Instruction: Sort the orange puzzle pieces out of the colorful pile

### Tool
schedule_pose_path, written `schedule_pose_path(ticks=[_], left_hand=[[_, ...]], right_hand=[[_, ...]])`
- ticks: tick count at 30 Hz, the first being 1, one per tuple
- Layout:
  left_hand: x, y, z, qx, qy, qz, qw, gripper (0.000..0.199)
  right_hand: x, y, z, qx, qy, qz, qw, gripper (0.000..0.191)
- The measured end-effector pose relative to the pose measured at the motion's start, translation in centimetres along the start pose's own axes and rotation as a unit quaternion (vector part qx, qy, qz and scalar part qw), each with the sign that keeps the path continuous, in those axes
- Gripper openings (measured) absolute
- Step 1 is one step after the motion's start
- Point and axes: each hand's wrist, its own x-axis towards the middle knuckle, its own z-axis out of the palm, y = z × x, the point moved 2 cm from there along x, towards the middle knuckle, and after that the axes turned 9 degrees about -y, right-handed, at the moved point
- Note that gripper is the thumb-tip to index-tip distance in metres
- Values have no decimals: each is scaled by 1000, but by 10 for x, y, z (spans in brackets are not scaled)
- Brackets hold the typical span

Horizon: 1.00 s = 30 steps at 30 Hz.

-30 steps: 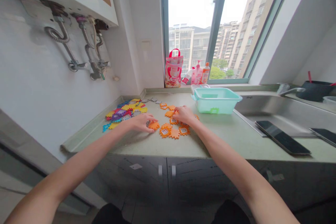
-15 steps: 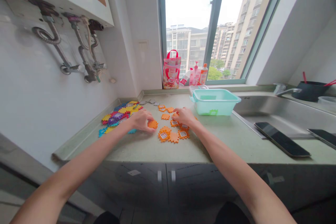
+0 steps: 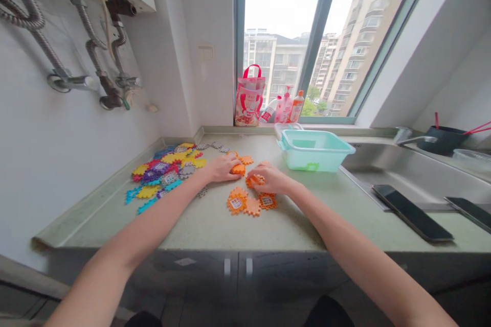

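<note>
My left hand [image 3: 222,167] is closed on an orange interlocking tile [image 3: 238,169] with toothed edges, just above the counter. Close by on the right, my right hand [image 3: 271,179] grips another orange interlocking tile [image 3: 254,181]; its fingers partly cover it. Several more orange tiles lie around the hands, among them a plain one [image 3: 252,207] and one with a window pattern [image 3: 237,201]. To the left of my left forearm spreads a mixed pile of tiles [image 3: 164,166] in yellow, purple, blue and grey, partly hidden by the arm.
A mint-green plastic tub [image 3: 318,150] stands right of my hands, beside the steel sink [image 3: 406,168]. Two phones, one nearer [image 3: 412,212], lie at the sink's front edge. A bag [image 3: 249,102] and bottles [image 3: 286,107] line the windowsill.
My left hand has moved right with its orange tile, over the other orange tiles. My right hand has shifted slightly nearer and now holds a tile. The view has tilted and moved closer.
</note>
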Motion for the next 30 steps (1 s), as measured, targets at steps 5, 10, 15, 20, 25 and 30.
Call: schedule_pose_path(ticks=[5, 10, 15, 20, 25, 30], left_hand=[[-10, -6, 6, -12, 7, -27, 1000, 57], [-14, 1, 5, -65, 13, 18, 998, 54], [-15, 2, 7, -93, 11, 22, 995, 45], [-17, 3, 7, -74, 0, -1, 997, 50], [-18, 8, 2, -92, 26, 14, 995, 64], [-15, 10, 5, -102, 18, 43, 994, 42]], right_hand=[[9, 2, -1, 6, -67, -41, 997, 30], [2, 0, -10, -43, -39, -31, 998, 26], [-21, -27, -22, -17, -29, -22, 999, 37], [-29, -58, -12, -31, -111, -76, 990, 35], [-29, -63, -4, -33, -96, -75, 992, 41], [-29, -55, -12, -11, -97, -72, 993, 35]])
